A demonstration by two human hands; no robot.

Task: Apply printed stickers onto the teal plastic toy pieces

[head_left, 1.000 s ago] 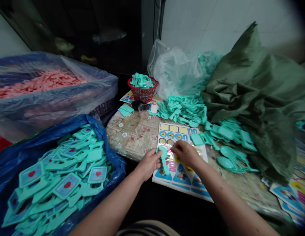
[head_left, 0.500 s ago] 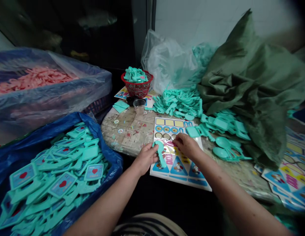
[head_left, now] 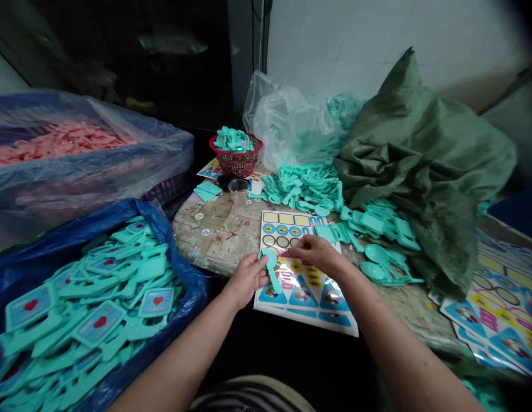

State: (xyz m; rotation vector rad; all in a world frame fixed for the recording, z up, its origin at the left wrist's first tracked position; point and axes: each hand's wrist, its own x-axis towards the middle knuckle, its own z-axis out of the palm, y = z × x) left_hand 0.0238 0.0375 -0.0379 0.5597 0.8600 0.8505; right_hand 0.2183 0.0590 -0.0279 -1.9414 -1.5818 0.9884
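Observation:
My left hand (head_left: 248,278) grips a small teal plastic toy piece (head_left: 272,273) by its edge, thumb on top. The piece has a rounded head and a narrow handle pointing towards me. It is over the left side of a printed sticker sheet (head_left: 308,313), which shows circles, pink shapes and blue triangles. Just right of the toy, my right hand (head_left: 312,252) has its thumb and forefinger pinched low over the sheet's pink shapes. Whatever lies between those fingertips is too small to make out. Loose teal toy pieces (head_left: 334,232) lie beyond the right hand.
On my left, a blue-lined container (head_left: 188,297) holds teal toys with heart stickers; pink pieces (head_left: 63,140) fill another behind it. A red basket (head_left: 235,163), clear cup (head_left: 239,187), teal pile (head_left: 308,186), green sack (head_left: 420,143) and more sticker sheets (head_left: 497,320) surround the worn table (head_left: 223,240).
My right hand has moved slightly left, nearer the toy piece. The left hand keeps its hold. The whole view has shifted a little.

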